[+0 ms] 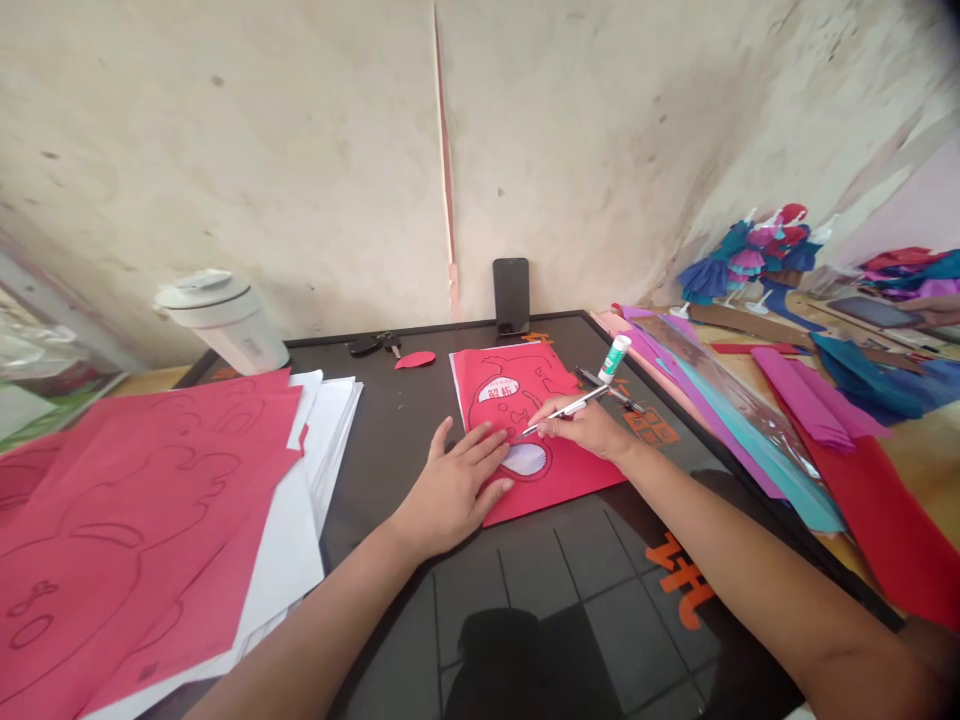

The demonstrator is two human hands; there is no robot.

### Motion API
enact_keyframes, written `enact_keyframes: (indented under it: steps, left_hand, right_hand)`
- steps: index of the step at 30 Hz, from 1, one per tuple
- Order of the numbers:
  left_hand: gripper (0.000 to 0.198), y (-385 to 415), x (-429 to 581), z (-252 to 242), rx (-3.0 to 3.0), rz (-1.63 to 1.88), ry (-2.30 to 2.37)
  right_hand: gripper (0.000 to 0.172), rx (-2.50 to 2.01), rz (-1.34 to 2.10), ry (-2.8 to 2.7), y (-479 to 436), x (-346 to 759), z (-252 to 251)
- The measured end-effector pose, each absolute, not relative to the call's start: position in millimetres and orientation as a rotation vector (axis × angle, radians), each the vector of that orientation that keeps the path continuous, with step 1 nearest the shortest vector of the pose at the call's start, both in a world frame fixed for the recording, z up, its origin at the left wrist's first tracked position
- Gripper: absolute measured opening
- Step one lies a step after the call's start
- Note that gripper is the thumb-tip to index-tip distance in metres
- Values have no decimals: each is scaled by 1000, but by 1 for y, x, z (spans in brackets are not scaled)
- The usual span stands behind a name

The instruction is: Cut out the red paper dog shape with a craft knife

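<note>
A red sheet of paper (577,478) with a dark outline drawing lies on the black mat, over white paper. Two cut-out openings in it show print and white beneath. My left hand (454,490) rests flat on the sheet's left part, fingers stretched and holding nothing. In my right hand (589,425) is a slim, silvery-white craft knife (574,408), gripped like a pen. Its tip points down at the sheet between the two openings, close to my left fingertips. Whether the tip touches the paper, I cannot tell. A loose red paper cut-out (415,360) lies beyond the left hand.
Red drawn sheets (172,500) on white paper fill the left side. Behind them stands a white lidded cup (225,320). Keys (375,344), a phone (511,296) against the wall and a glue stick (615,358) are farther back. Coloured paper strips (720,420) lie right.
</note>
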State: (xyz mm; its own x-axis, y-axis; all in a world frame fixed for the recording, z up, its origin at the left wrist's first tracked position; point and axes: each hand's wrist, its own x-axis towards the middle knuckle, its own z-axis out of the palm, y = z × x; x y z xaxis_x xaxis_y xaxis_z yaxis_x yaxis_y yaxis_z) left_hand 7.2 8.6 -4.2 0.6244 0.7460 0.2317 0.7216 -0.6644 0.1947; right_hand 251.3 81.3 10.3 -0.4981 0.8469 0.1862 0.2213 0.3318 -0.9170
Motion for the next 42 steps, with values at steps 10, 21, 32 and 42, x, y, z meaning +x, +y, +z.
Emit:
enact_keyframes:
  steps: [10, 21, 32, 42]
  left_hand:
    - [46, 9, 8, -5, 2755, 439, 1230]
    - [50, 9, 9, -6, 2787, 373, 1256]
    - [51, 9, 10, -6, 2777, 363, 1292]
    - [51, 9, 10, -3, 2768, 326, 1283]
  right_hand:
    - [20, -953, 1168, -1935, 86, 253, 2]
    - [22, -983, 1165, -1954, 87, 254, 3]
    - [22, -960, 1117, -1936, 86, 255, 3]
    - [24, -971, 1207, -1860, 86, 256, 1]
